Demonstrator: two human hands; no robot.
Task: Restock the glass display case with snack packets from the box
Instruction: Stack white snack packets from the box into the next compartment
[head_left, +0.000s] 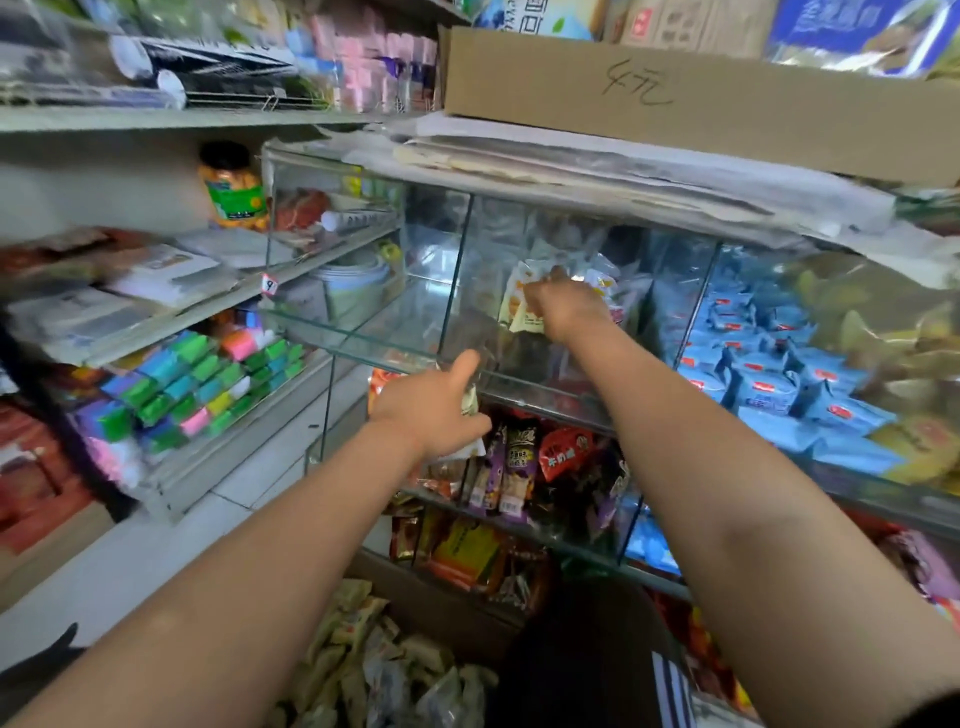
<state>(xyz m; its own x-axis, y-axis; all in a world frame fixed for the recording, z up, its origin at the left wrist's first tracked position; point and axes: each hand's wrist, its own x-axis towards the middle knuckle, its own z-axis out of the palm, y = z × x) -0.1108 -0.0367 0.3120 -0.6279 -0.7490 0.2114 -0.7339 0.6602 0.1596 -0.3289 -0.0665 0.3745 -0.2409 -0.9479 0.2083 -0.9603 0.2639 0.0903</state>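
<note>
The glass display case (457, 291) has several compartments. My right hand (566, 309) reaches into the upper middle compartment and is shut on pale yellow snack packets (522, 306). Lower and to the left, my left hand (434, 408) hovers at the front glass edge of that compartment, closed on a pale packet (470, 402) that sticks out by the thumb. At the bottom of the view, an open cardboard box (441, 608) holds several pale beige-green snack packets (363, 660) below my arms.
Blue packets (769, 374) fill the compartment to the right. Dark and red snack packs (524, 457) sit on the shelf below. A large cardboard box (675, 104) rests on papers atop the case. Left shelves carry colourful small boxes (208, 384) and a jar (234, 192).
</note>
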